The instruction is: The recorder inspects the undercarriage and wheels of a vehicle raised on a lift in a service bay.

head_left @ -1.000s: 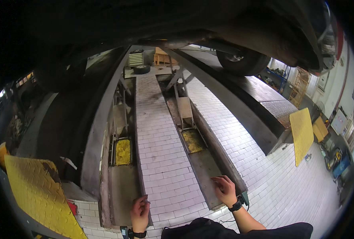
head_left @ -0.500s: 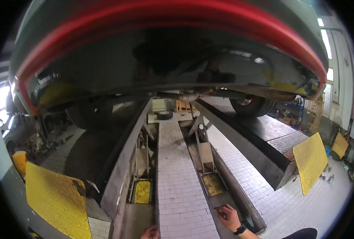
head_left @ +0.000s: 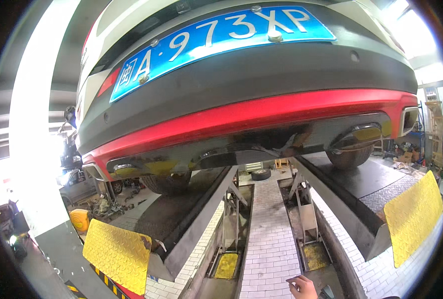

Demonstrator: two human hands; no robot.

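The rear bumper of a white car fills the upper view, with a red trim band, glossy black lower panel and blue license plate. The car stands raised on two metal lift ramps, whose near ends carry yellow treadplate flaps. My right hand shows at the bottom edge, below the bumper and over the gap between the ramps, its fingers loosely bent and apart, with no held thing clearly visible. My left hand is out of view.
Tiled floor runs between recessed lift pits. A loose tire lies at the far end. Another car stands at the left beside a white pillar. A ladder and clutter line the right.
My view has tilted up from beneath the car to its bumper and plate. My right hand now sits lower in the picture, and my left hand has left it.
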